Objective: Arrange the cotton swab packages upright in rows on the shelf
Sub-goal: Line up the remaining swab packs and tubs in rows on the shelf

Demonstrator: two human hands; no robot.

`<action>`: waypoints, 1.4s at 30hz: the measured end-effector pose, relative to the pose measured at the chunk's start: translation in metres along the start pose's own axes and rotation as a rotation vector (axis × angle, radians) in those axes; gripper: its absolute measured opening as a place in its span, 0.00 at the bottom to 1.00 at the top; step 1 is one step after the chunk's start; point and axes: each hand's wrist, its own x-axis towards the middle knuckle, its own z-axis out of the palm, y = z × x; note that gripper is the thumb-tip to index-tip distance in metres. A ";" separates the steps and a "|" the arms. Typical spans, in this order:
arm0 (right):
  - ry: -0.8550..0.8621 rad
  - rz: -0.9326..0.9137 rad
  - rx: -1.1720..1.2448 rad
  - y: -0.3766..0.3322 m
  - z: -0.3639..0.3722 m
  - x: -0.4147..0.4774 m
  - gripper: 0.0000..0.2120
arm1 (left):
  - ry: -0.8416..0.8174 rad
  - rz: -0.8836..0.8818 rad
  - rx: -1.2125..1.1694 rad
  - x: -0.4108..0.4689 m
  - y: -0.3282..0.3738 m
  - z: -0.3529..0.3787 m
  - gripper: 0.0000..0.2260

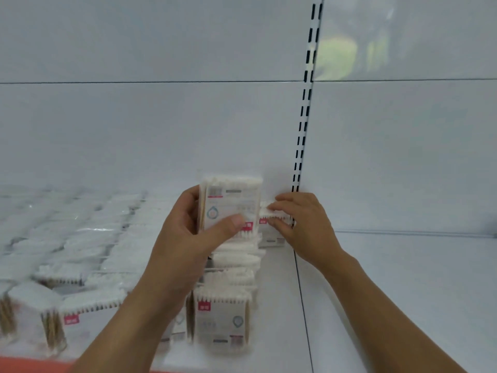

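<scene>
My left hand [185, 232] grips a cotton swab package [231, 203] lifted above the shelf, thumb across its front, label upside down. My right hand [298, 219] pinches the top of another package [273, 232] standing upright at the back of the shelf, near the wall. In front of these, a row of upright packages [223, 319] runs toward me. Further rows of packages [75, 238] fill the shelf to the left, some leaning.
The white shelf [390, 292] extends bare to the right of a seam. A slotted upright rail [304, 109] runs up the white back wall [161, 117]. An orange edge strip [32, 366] shows at the bottom left.
</scene>
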 end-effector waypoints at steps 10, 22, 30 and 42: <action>0.159 0.177 0.804 -0.049 -0.066 -0.009 0.11 | -0.098 -0.014 0.194 0.017 -0.004 0.027 0.20; -0.091 0.228 0.977 -0.039 -0.071 -0.009 0.14 | -0.032 -0.013 -0.078 0.021 0.000 0.034 0.22; -0.183 0.242 1.000 -0.044 -0.073 -0.013 0.15 | -0.098 0.011 0.093 0.027 0.004 0.035 0.19; 0.050 0.458 0.917 -0.010 -0.066 -0.032 0.13 | 0.054 -0.131 -0.255 0.022 0.007 0.030 0.04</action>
